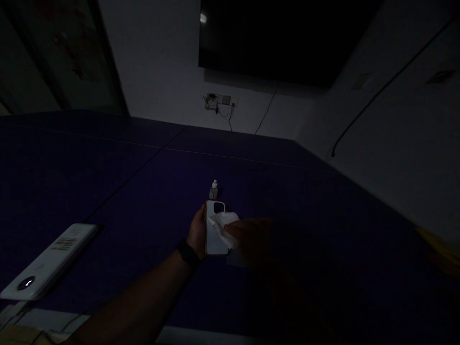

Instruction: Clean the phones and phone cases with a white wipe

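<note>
My left hand [197, 230], with a dark band on its wrist, grips the left edge of a pale phone case [212, 243] with a dark camera cutout at its top. My right hand [249, 235] is closed on a crumpled white cloth or tissue [223, 222], which lies against the case's back and covers part of its right side. Just beyond the case a small clear dropper bottle [213, 191] with a white cap stands upright. Below the case a dim bluish flat piece [236, 259] shows, partly hidden by my right hand.
A white power bank-like device [50, 261] with a cable rests at the left on the dark blue table [143, 201]. A large screen [280, 38] hangs on the far wall above sockets [219, 100] and cords. Something yellow [438, 247] sits at the right edge. The room is very dim.
</note>
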### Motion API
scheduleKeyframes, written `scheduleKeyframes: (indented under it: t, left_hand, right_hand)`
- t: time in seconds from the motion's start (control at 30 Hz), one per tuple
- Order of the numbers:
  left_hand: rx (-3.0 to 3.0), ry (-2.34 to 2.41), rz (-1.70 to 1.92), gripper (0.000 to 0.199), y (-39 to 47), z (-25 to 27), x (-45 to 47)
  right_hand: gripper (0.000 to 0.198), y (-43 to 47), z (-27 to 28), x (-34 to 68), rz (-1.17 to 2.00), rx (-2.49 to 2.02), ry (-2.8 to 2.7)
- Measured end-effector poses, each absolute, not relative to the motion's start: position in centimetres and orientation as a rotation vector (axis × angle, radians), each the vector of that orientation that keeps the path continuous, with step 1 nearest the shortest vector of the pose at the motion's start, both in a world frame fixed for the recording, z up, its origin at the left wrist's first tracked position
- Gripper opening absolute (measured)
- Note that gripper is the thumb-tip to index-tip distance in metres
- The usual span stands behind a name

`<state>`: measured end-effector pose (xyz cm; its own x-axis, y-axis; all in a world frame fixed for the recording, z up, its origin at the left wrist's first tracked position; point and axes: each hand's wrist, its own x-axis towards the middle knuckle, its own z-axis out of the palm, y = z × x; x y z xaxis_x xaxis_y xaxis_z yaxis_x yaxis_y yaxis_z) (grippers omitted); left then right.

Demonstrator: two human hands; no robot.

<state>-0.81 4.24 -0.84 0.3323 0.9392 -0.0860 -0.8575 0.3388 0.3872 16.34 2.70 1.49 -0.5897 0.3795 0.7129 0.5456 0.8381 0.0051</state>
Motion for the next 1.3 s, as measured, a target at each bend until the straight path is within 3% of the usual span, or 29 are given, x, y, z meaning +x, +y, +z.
scheduleKeyframes:
  t: [0.53,0.67,0.77,1.0,1.13,1.3]
  left_hand:
    - [0.324,0.309,1.085,0.062,3.9,-0.8,-1.2]
    - [0.323,0.310,1.137,0.057,4.2,-0.9,-1.4]
    - [0.320,0.305,1.173,0.051,4.5,-0.9,-1.5]
    - [0.330,0.307,1.152,0.059,3.9,-0.5,-1.5]
    - [0.329,0.296,1.144,0.058,4.1,-0.5,-1.7]
    - [0.311,0.275,1.140,0.058,4.4,-0.9,-1.7]
  right_hand:
    - [0.020,3.9,-0.1,16.1,0.082,-0.559,-2.700]
    - [0.024,3.2,0.1,15.2,0.142,-0.486,-2.661]
    - [0.027,3.1,0.3,15.2,0.095,-0.530,-2.580]
    - [0.017,3.5,0.7,16.1,-0.020,-0.633,-2.634]
    - [0.024,3.0,0.5,15.6,0.035,-0.568,-2.659]
    - [0.030,3.2,0.5,15.6,-0.156,-0.714,-2.503]
